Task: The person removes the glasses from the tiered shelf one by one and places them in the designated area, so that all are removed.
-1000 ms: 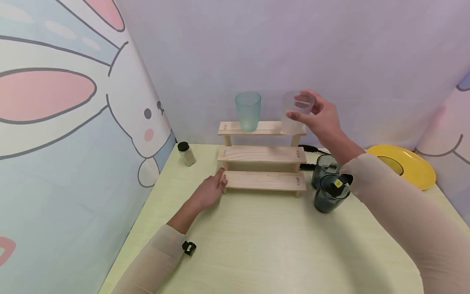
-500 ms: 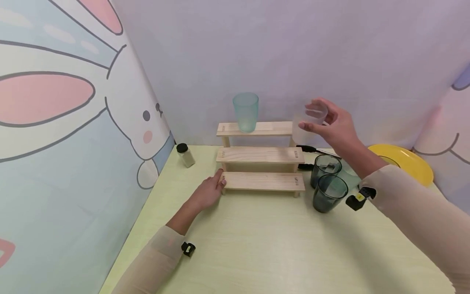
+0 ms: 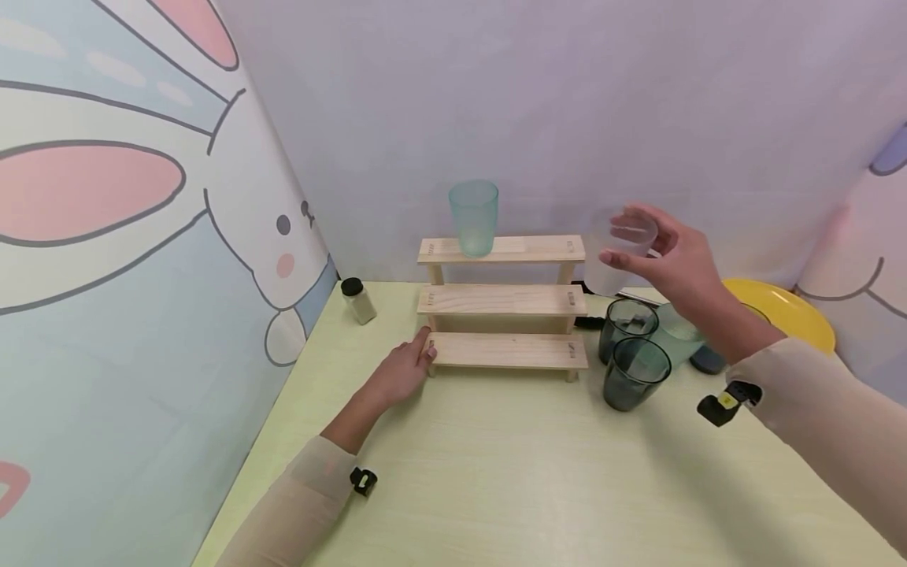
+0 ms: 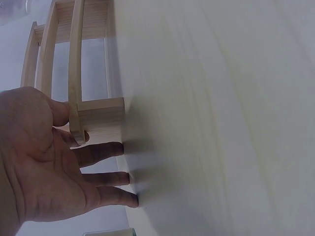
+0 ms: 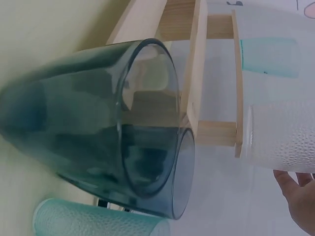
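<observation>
My left hand [image 3: 400,370] pinches the left end of the lowest step of a three-step wooden rack [image 3: 503,299]. In the left wrist view, thumb and index finger grip the board [image 4: 75,73], and the other fingertips touch the table. My right hand [image 3: 676,256] holds a clear textured plastic cup [image 3: 604,274] in the air, just right of the rack's top step. A frosted teal cup [image 3: 473,220] stands upright on that top step, left of its middle. In the right wrist view, the clear cup [image 5: 283,135] has its base towards the top step's end.
Two dark tinted glasses [image 3: 623,390] stand right of the rack. Behind them a pale green cup [image 3: 673,335] lies on its side, with a black handle [image 3: 588,323] nearby. A yellow plate [image 3: 794,311] is at back right, a black-lidded jar [image 3: 359,302] at back left.
My right hand has carried the clear cup right and slightly down, from the top step's right end to beside it. My left hand has kept its grip on the rack.
</observation>
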`<act>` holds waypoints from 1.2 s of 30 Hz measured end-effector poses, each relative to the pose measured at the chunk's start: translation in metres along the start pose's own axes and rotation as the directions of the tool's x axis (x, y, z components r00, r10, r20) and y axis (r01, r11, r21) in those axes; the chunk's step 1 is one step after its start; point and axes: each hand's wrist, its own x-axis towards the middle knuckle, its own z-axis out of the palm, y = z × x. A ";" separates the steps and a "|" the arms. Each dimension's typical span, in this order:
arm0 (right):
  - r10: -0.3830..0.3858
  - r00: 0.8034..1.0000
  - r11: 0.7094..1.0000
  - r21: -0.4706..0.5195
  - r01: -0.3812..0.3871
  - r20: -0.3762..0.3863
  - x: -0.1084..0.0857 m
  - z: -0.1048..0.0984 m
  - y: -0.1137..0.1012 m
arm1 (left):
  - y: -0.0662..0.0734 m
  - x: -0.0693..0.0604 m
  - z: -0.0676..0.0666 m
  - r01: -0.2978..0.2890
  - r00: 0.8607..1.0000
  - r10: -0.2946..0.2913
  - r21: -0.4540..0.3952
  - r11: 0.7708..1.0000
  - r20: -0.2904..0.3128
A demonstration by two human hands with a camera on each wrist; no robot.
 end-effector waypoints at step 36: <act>-0.033 0.999 0.998 -0.045 0.032 -0.011 -0.054 -0.040 0.034 | -0.009 0.004 0.006 -0.015 1.000 0.015 0.031 0.999 -0.002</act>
